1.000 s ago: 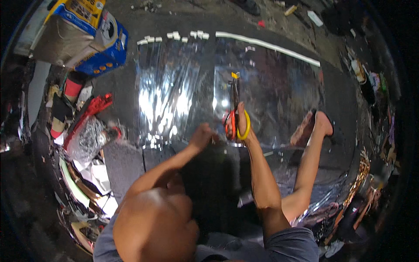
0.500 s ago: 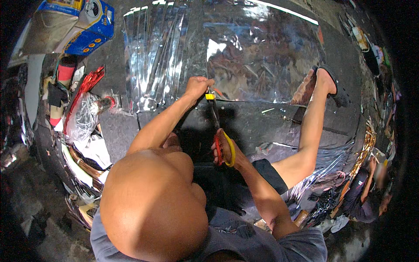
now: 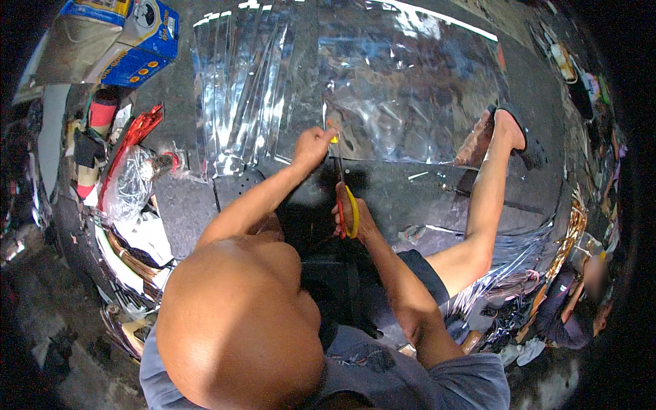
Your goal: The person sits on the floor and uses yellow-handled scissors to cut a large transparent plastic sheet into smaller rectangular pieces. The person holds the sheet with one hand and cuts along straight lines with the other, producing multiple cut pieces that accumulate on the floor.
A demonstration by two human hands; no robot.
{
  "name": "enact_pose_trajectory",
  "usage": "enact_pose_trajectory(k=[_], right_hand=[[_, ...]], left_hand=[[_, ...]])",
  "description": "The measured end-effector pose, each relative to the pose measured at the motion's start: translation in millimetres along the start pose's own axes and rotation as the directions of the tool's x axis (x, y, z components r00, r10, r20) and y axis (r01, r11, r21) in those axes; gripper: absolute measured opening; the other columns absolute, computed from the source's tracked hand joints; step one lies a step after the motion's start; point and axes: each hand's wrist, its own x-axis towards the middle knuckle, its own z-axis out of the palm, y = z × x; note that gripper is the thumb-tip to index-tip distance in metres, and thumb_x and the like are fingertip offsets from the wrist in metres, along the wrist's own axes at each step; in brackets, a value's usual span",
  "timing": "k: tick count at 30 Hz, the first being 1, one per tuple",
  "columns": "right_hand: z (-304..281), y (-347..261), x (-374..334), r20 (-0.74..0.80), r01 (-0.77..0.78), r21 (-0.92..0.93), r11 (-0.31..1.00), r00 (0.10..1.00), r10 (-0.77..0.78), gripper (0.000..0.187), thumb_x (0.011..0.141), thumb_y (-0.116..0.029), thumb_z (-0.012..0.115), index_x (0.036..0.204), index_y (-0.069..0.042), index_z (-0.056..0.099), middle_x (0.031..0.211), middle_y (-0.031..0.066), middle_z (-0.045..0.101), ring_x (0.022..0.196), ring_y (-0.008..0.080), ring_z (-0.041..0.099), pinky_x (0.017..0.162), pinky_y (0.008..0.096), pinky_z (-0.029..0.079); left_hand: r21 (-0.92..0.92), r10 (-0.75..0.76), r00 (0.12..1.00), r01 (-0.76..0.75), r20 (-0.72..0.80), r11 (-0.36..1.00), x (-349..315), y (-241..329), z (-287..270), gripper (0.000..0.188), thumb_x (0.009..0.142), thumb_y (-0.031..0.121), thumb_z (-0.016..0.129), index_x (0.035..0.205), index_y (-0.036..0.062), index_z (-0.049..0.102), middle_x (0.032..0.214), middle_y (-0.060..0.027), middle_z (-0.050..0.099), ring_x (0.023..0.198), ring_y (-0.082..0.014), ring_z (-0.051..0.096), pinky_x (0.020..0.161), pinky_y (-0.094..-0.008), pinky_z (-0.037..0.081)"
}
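A large, shiny silver sheet (image 3: 417,89) lies on the dark floor in front of me, its surface rippled and mirror-like. My left hand (image 3: 313,147) is closed in a pinch at the sheet's near left corner. In my right hand (image 3: 363,222) is a pair of scissors (image 3: 352,205) with red and yellow handles. Their blades point away from me and reach the sheet's edge beside my left fingers. Something yellow shows at the blade tips, too small to make out. Long, narrow silver strips (image 3: 246,89) lie side by side to the left of the sheet.
A blue and yellow box (image 3: 140,51) stands at the far left. Nearer are red strips (image 3: 139,133) and a clear plastic bag (image 3: 128,181). My foot (image 3: 509,130) rests by the sheet's right edge. Bundled strands (image 3: 512,253) and another person (image 3: 564,307) are at the right.
The scissors and my right hand have moved a little farther away from me, along the sheet's left edge. My left hand has shifted slightly, its knuckles now turned differently.
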Motion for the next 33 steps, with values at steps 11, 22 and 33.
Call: enact_pose_trajectory(k=[11,22,33], right_hand=[[0,-3,9,0.066,-0.018,0.175,0.984,0.998,0.007,0.047,0.084,-0.046,0.057,0.073,0.000,0.056,0.052,0.0080,0.052,0.036,0.0227,0.052,0.033,0.0353,0.045],[10,-22,-7,-0.015,0.105,-0.097,0.990,0.994,-0.107,0.080,0.072,-0.079,0.043,0.063,0.000,0.047,0.047,0.0052,0.043,0.033,0.0174,0.046,0.031,0.0312,0.040],[1,-57,119,-0.006,0.571,-0.139,0.809,0.816,-0.577,0.031,0.082,-0.033,0.055,0.097,-0.006,0.051,0.070,0.0093,0.056,0.062,0.0171,0.057,0.047,0.0312,0.043]], left_hand=[[-0.083,0.098,0.963,-0.079,0.251,0.993,-38,0,-5,0.030,0.092,0.025,0.049,0.077,0.0026,0.060,0.064,0.0020,0.052,0.061,-0.0083,0.044,0.056,-0.0283,0.039],[-0.210,0.014,0.941,0.061,0.338,0.976,-33,-6,-6,0.017,0.091,0.014,0.050,0.087,0.0029,0.062,0.072,0.0044,0.057,0.068,-0.0060,0.047,0.060,-0.0258,0.041],[-0.277,0.057,0.959,0.023,0.276,0.961,-44,37,-29,0.033,0.096,0.026,0.046,0.085,-0.0019,0.060,0.070,-0.0018,0.058,0.068,-0.0078,0.045,0.062,-0.0284,0.041]])
